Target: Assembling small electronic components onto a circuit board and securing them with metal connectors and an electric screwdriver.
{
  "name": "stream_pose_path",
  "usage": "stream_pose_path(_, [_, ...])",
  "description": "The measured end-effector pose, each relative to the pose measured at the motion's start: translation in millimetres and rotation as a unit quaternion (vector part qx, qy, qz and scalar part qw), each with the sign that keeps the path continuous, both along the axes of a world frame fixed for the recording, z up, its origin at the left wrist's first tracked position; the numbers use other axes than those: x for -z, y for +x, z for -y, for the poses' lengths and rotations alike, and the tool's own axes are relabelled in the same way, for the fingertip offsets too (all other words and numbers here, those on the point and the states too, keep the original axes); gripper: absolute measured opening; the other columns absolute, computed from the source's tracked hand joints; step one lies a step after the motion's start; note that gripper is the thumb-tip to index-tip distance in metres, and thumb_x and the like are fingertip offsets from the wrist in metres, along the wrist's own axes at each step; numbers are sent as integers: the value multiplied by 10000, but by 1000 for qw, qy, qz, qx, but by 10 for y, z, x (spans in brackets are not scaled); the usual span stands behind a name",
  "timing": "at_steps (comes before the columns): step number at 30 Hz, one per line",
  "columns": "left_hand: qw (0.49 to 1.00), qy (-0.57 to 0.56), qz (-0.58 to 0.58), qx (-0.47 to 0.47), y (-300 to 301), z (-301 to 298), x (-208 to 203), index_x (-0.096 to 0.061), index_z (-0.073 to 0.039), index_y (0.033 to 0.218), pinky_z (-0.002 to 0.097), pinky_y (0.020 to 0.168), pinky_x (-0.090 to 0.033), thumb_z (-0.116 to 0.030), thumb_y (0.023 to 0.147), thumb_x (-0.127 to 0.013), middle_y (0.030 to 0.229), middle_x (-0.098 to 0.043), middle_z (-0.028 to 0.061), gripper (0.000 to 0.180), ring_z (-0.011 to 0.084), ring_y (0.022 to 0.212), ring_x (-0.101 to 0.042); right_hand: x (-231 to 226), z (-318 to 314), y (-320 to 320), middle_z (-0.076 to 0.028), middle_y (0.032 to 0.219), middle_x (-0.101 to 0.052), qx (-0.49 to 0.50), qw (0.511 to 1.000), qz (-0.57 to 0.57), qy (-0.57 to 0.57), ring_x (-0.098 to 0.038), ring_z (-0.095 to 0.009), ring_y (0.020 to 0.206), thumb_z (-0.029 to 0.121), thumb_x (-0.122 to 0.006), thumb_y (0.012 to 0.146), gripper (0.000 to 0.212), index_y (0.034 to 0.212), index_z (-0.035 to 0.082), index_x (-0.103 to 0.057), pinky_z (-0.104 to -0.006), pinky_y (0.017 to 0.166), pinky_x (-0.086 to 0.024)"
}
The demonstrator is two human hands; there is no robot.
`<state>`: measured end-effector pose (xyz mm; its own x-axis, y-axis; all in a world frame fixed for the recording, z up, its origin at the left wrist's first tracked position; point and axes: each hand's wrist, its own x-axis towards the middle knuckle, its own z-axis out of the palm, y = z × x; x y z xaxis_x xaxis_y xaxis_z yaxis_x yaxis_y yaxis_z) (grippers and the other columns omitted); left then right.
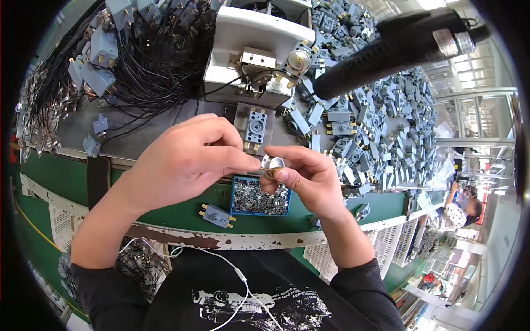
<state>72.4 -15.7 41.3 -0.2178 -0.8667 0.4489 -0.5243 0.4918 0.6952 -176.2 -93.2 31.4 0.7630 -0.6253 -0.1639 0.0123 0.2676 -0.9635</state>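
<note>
Where hands hover, hardware fills tray.

From my head, a fisheye camera is looking down, near my bare left hand and bare right hand.
</note>
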Motion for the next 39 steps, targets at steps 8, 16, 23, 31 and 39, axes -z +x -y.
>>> stream_pose_path(8, [982, -13, 88, 166, 118, 31, 99, -782, -197, 931, 347, 731, -453, -140, 808, -795, 859, -631, -56, 136, 181, 825, -614, 51, 541, 383, -105, 982, -731, -325, 938, -86, 80, -707, -147, 878, 25, -665, 993, 260, 1232, -37, -583, -289, 782, -578])
stream_pose_path(16, [994, 48, 90, -49, 108, 290, -96, -683, -83, 998, 389, 760, -516, -244, 792, -840, 930, -659, 71, 305, 288, 850, -660, 122, 386, 251, -65, 1083, -660, -312, 945, -95, -7, -651, -129, 1003, -4, -665, 986, 246, 1188, 11, -527, -294, 918, -533])
stream_pose_path(23, [927, -88, 312, -189, -92, 587, -3, -634, -64, 941, 395, 724, -530, -109, 816, -756, 851, -608, 77, 181, 295, 797, -664, 24, 143, 214, -49, 1123, -648, -253, 959, -126, -39, -645, -107, 1038, -15, -653, 997, 221, 1209, 6, -594, -293, 928, -549])
stream_pose_path(31, [854, 115, -169, -479, 353, -363, -18, -641, -34, 1116, 244, 637, -522, -165, 1062, -587, 973, -728, 47, 152, 85, 729, -666, 44, 186, 76, -46, 1062, -699, -156, 983, -96, 28, -685, -111, 931, 0, -635, 1015, 244, 1257, -6, -661, -262, 845, -554])
stream_pose_path(39, [855, 185, -57, -480, 722, -614, -78, -689, 28, 1081, 243, 600, -499, -215, 1068, -581, 866, -722, 68, 266, 89, 640, -640, -31, 322, 79, -19, 1066, -699, -167, 980, -107, -19, -671, -76, 918, 30, -646, 1019, 307, 1325, 5, -644, -238, 818, -532])
